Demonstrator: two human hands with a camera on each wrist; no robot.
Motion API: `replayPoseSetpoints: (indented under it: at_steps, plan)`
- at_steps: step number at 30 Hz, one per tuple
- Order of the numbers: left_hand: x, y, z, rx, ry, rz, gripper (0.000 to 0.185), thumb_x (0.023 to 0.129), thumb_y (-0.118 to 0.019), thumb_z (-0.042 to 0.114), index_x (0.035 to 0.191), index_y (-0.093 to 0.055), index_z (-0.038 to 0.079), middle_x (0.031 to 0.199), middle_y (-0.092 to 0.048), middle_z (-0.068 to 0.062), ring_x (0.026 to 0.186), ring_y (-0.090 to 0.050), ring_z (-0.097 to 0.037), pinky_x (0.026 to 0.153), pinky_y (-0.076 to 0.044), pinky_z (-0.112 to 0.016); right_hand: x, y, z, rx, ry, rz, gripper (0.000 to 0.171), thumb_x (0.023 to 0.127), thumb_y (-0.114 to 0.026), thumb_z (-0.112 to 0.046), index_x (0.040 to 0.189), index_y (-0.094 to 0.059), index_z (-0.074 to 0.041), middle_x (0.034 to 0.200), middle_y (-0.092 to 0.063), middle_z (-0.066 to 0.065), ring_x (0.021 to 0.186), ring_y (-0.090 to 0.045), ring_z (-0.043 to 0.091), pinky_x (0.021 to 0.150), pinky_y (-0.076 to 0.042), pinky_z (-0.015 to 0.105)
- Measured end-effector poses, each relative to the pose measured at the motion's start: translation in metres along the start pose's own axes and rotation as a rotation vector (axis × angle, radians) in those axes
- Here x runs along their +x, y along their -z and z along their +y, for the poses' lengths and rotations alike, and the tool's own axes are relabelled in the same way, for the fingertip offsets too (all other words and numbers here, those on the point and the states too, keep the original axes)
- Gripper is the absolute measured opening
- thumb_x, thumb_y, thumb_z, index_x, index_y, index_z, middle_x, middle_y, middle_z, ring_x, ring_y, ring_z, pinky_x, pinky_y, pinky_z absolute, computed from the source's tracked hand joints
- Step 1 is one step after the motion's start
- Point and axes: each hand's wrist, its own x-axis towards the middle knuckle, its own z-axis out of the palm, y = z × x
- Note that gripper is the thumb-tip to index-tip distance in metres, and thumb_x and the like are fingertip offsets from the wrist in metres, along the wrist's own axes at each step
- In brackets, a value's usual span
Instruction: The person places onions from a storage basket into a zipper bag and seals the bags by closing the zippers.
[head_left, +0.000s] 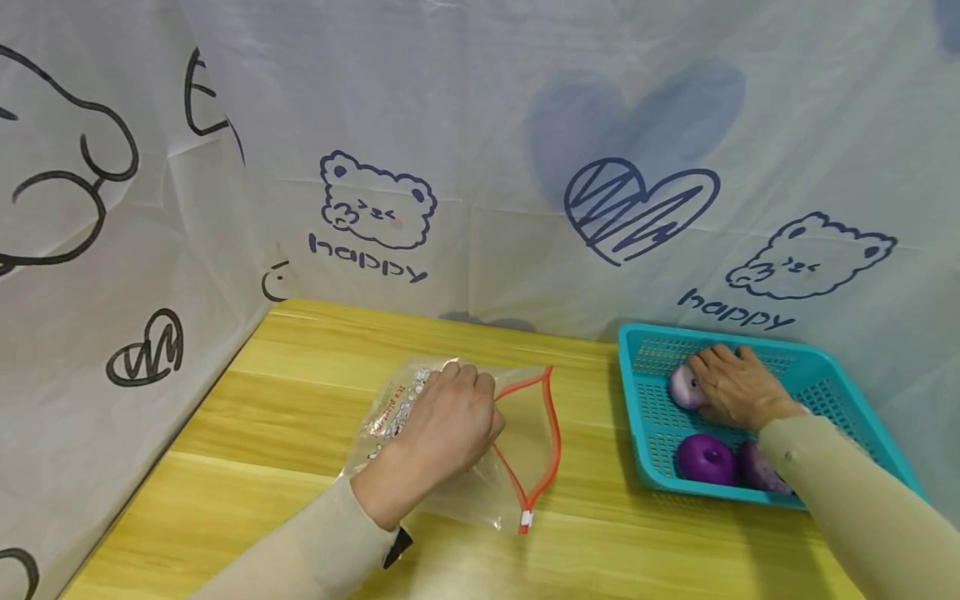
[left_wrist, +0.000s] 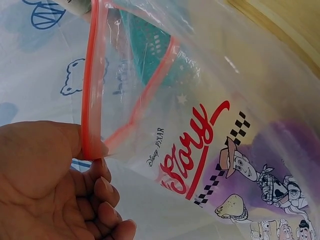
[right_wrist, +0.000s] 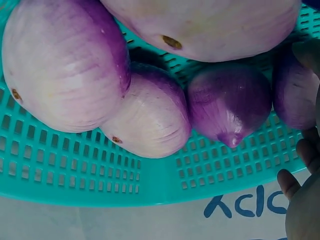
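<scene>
In the head view a clear slider bag [head_left: 472,500] with a red-edged mouth lies on the table, its mouth gaping toward the right. My left hand [head_left: 453,417] pinches the bag's red rim [left_wrist: 91,100] between thumb and finger. Through the printed plastic in the left wrist view shows a round purple shape [left_wrist: 285,145]. To the right, my right hand [head_left: 738,387] reaches into a turquoise basket [head_left: 637,433] and grips a pale purple onion [head_left: 684,387], its fingers on either side of it. Nearer in the basket lie a dark purple onion [head_left: 707,460] and a paler one [head_left: 759,468].
More onions, among them a large pale one [right_wrist: 65,65], crowd the basket in the right wrist view. A white slider [head_left: 527,518] sits at the bag's near corner. Behind the wooden table [head_left: 285,400] hangs a printed white cloth [head_left: 480,125], which also covers the left side.
</scene>
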Motion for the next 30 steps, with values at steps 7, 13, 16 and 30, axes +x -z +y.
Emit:
replayPoseSetpoints:
  at_steps: [7, 13, 16, 30]
  plan:
    - [0.000, 0.001, 0.001, -0.022, 0.001, -0.008, 0.019, 0.089, -0.065, 0.014, 0.075, -0.053, 0.009, 0.069, -0.040, 0.000, 0.067, -0.038, -0.020, 0.060, -0.034, -0.030, 0.000, 0.000, -0.002, 0.012, -0.035, -0.008, 0.069, 0.072, -0.089, -0.040, 0.116, -0.055, 0.000, 0.114, -0.060, 0.023, 0.108, -0.056, 0.043, 0.085, -0.048, 0.059]
    - [0.000, 0.003, -0.001, -0.042, 0.025, -0.018, 0.019, 0.089, -0.065, 0.013, 0.075, -0.052, 0.009, 0.069, -0.042, -0.001, 0.067, -0.038, -0.019, 0.060, -0.033, -0.029, 0.004, 0.004, -0.001, 0.028, -0.036, 0.057, 0.067, 0.074, -0.084, -0.037, 0.118, -0.051, 0.002, 0.115, -0.058, 0.025, 0.108, -0.055, 0.043, 0.089, -0.048, 0.060]
    - [0.001, 0.005, -0.002, -0.048, 0.037, -0.029, 0.019, 0.089, -0.064, 0.012, 0.075, -0.052, 0.009, 0.070, -0.042, -0.001, 0.068, -0.038, -0.019, 0.061, -0.034, -0.030, 0.005, 0.006, 0.000, -0.003, -0.020, 0.124, 0.068, 0.073, -0.082, -0.039, 0.116, -0.050, 0.003, 0.106, -0.055, 0.022, 0.099, -0.054, 0.041, 0.084, -0.048, 0.057]
    - [0.006, 0.008, -0.003, -0.068, 0.050, -0.019, 0.026, 0.089, -0.063, 0.011, 0.070, -0.044, 0.012, 0.068, -0.037, 0.001, 0.065, -0.036, -0.018, 0.059, -0.030, -0.028, 0.007, 0.028, 0.001, -0.014, -0.066, 0.226, 0.074, 0.070, -0.084, -0.042, 0.115, -0.048, 0.003, 0.108, -0.052, 0.023, 0.099, -0.050, 0.042, 0.085, -0.045, 0.058]
